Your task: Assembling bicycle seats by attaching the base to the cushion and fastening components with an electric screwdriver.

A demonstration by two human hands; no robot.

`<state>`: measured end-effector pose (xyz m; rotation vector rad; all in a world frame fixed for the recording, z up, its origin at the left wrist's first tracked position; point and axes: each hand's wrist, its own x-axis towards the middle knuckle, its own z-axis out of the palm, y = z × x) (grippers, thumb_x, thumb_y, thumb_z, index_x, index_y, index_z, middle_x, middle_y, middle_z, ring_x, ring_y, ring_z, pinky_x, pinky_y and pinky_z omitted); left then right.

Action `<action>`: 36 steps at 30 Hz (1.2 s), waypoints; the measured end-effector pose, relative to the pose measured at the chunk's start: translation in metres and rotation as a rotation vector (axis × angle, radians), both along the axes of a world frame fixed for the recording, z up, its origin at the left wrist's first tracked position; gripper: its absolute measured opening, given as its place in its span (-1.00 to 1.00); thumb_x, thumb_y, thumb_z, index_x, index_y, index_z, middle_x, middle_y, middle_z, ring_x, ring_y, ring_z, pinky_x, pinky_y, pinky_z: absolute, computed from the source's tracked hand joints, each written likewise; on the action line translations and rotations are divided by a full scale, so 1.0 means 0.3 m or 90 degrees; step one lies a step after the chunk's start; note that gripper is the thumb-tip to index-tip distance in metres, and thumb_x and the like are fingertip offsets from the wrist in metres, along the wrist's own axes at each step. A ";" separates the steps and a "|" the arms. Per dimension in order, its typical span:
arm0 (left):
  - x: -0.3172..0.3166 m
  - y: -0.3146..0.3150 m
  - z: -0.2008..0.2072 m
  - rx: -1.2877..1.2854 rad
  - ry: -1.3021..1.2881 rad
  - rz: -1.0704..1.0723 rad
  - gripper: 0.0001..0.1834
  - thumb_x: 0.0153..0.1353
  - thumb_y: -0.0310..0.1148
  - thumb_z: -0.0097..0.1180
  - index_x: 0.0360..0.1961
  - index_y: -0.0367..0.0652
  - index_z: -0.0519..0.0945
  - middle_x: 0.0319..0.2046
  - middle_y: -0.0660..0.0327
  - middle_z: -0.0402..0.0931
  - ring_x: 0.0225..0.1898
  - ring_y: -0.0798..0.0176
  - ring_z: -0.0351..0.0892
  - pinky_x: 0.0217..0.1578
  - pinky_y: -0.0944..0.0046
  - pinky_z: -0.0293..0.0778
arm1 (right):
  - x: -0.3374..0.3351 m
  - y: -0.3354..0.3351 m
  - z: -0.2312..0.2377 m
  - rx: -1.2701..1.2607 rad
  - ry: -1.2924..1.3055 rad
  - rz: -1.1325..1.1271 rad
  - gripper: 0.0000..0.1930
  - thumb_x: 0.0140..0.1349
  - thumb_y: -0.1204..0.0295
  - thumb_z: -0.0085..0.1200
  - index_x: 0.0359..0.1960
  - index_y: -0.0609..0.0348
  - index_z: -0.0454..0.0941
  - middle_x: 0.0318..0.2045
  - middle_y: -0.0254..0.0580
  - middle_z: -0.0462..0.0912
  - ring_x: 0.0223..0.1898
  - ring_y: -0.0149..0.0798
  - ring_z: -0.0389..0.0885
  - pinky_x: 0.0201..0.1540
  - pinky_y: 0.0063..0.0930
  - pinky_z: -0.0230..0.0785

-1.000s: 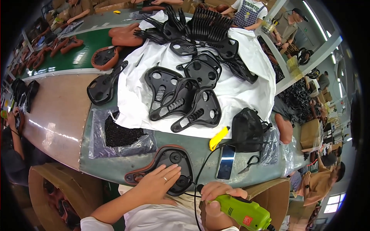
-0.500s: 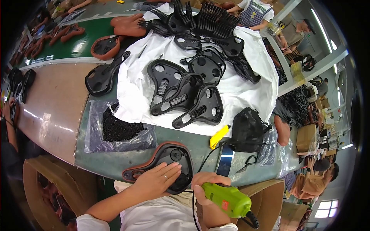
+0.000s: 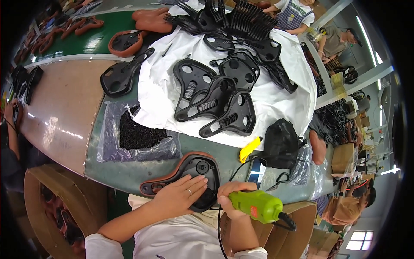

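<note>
The left hand (image 3: 180, 196) lies flat on the upturned brown-edged black saddle (image 3: 186, 172) while the right hand (image 3: 230, 198) grips the green power screwdriver (image 3: 256, 206) beside it; many bare black plastic saddle bases (image 3: 215, 101) wait on the far white sheet (image 3: 284, 103), so plenty looks undone.

Green power tool (image 3: 255, 206), white sheet (image 3: 276, 99)

One green power tool (image 3: 257, 206), two hands (image 3: 179, 196)

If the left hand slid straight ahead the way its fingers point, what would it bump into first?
The left hand lies flat on the upturned saddle, fingers pointing toward its round black boss. That is probably first.
</note>
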<state>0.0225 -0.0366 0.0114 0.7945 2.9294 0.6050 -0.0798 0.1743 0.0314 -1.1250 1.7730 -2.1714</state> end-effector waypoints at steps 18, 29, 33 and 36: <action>-0.185 -0.456 -0.104 -0.052 0.196 0.536 -0.86 0.20 -0.43 0.35 -0.31 -0.24 0.63 -0.27 -0.01 0.60 -0.20 -0.08 0.60 -0.16 -0.04 0.54 | 0.020 -0.032 0.063 -0.162 -0.007 0.016 -0.38 0.16 0.79 0.29 0.19 0.15 0.27 -0.43 -0.10 0.61 -0.49 -0.19 0.62 -0.34 -0.24 0.57; -0.094 -0.287 0.022 0.137 0.162 0.437 -0.53 0.40 -0.18 0.27 -0.63 -0.18 0.51 -0.59 0.01 0.52 -0.48 -0.16 0.57 -0.39 -0.12 0.44 | 0.016 -0.029 0.086 -0.167 -0.044 -0.045 -0.40 0.27 0.69 0.29 0.20 0.07 0.18 -0.44 -0.09 0.61 -0.51 -0.15 0.62 -0.37 -0.19 0.56; -0.031 -0.085 0.071 0.405 -0.006 0.318 -0.69 0.14 -0.25 0.54 -0.46 -0.18 0.63 -0.50 0.12 0.52 -0.41 -0.02 0.59 -0.39 0.03 0.46 | 0.037 -0.069 0.064 -0.265 -0.112 -0.102 -0.45 0.32 0.60 0.34 0.14 0.03 0.19 -0.40 -0.09 0.60 -0.51 -0.12 0.62 -0.35 -0.14 0.57; -0.027 -0.011 0.041 0.271 0.096 0.130 -0.78 0.15 -0.30 0.49 -0.40 -0.13 0.64 -0.41 0.23 0.54 -0.35 0.11 0.59 -0.32 0.13 0.46 | 0.035 -0.085 0.110 -0.263 -0.059 -0.033 -0.46 0.34 0.57 0.36 0.11 0.04 0.18 -0.38 -0.06 0.60 -0.50 -0.10 0.63 -0.35 -0.13 0.57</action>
